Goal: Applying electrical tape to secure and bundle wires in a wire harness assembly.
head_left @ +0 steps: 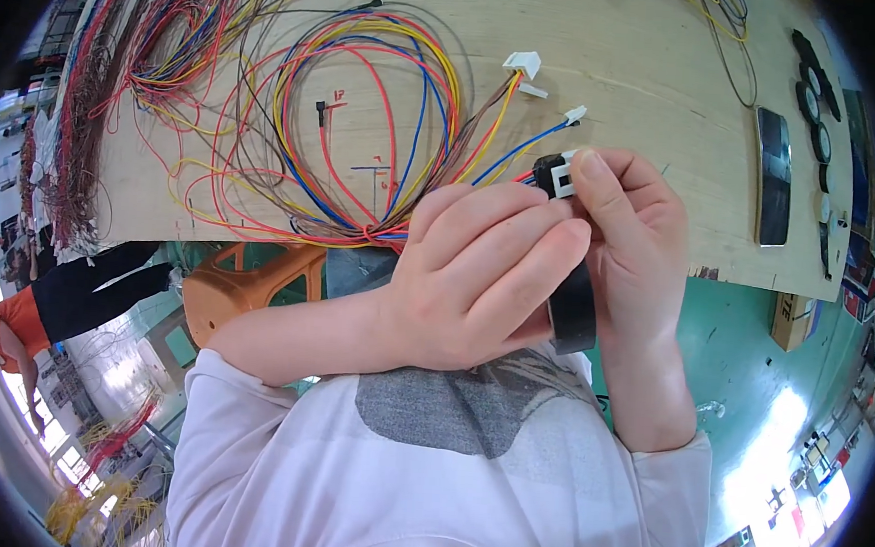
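My right hand (631,247) pinches a white connector (564,178) between thumb and fingers, with a wrap of black tape at its back end. Blue, red and yellow wires run from it leftward into a looped wire harness (366,139) lying on a wooden board (631,55). My left hand (477,276) is curled in front of the right one, fingers closed around a roll of black tape (575,317) held between the two hands. Both hands hover over the board's near edge. How the tape runs from the roll to the connector is hidden by my fingers.
Two loose white connectors (523,62) (574,113) end other harness wires. A thick bundle of coloured wires (87,102) hangs at the board's left. A dark phone (772,176) and several black tape rolls (814,96) lie at the right. An orange stool (246,284) and a bending person (34,314) are at the left.
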Tool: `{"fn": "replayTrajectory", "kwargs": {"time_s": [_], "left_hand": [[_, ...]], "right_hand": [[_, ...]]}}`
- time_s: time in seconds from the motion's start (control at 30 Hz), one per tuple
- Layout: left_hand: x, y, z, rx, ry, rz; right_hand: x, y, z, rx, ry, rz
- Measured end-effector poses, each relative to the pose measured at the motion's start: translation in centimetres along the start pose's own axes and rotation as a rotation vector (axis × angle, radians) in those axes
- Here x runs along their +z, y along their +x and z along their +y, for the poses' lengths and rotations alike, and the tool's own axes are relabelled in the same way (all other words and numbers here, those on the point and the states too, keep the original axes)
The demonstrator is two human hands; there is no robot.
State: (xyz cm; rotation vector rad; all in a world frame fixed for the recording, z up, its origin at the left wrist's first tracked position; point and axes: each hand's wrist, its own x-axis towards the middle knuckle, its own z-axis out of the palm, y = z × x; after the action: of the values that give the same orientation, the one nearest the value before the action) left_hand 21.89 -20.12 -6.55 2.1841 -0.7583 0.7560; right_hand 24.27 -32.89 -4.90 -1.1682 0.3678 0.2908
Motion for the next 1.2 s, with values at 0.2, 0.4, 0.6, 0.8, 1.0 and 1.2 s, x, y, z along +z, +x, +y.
{"fn": "replayTrajectory", "kwargs": {"time_s": [0.2,0.4,0.6,0.8,1.0,1.2], "left_hand": [[-0.3,0.3,0.4,-0.177,-0.177,-0.082],[-0.5,0.2,-0.2,-0.090,-0.338,-0.236],[0.4,-0.1,-0.6,-0.004,-0.203,-0.125],[0.3,1.6,-1.8,-0.368,0.031,-0.248],[-0.7,2.8,-2.1,-1.195,-1.242,-0.405],[-1.8,3.6,-2.9,-1.297,-1.495,-0.275]], "right_hand": [[-0.3,0.2,0.3,0.021,0.058,0.022],[-1.5,0.4,0.0,0.070,0.174,-0.005],[-1.8,0.0,-0.3,-0.106,-0.028,-0.034],[-1.3,-1.0,-0.5,-0.174,-0.050,-0.099],[-0.9,-1.6,-0.5,-0.163,-0.040,-0.099],[-0.8,-1.8,-1.0,-0.139,-0.074,-0.141]]}}
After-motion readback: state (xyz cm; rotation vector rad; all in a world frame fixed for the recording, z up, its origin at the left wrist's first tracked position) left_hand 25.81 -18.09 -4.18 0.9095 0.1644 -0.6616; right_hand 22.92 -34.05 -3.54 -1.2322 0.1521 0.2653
